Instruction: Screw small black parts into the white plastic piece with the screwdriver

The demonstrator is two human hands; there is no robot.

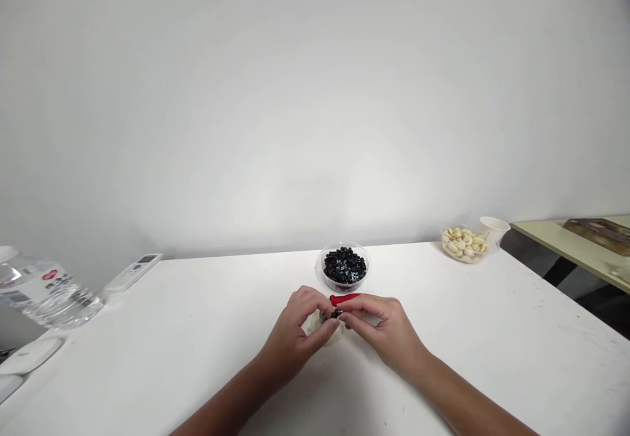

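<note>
Your left hand [295,326] and right hand [380,331] close in a narrow grip on a small red-handled tool [343,299] at low centre of the frame, touching a pale lump [325,334] on the table [492,331].

White table along a wall, items spread across it

A white table [497,331] holds a clear round plastic tub of glossy black pieces [344,268] at the back edge, a clear bowl of pale oval pieces [464,245] beside a white paper cup [495,229], and a white remote control [132,272] near a clear plastic water bottle [44,293] lying on its side.
</note>
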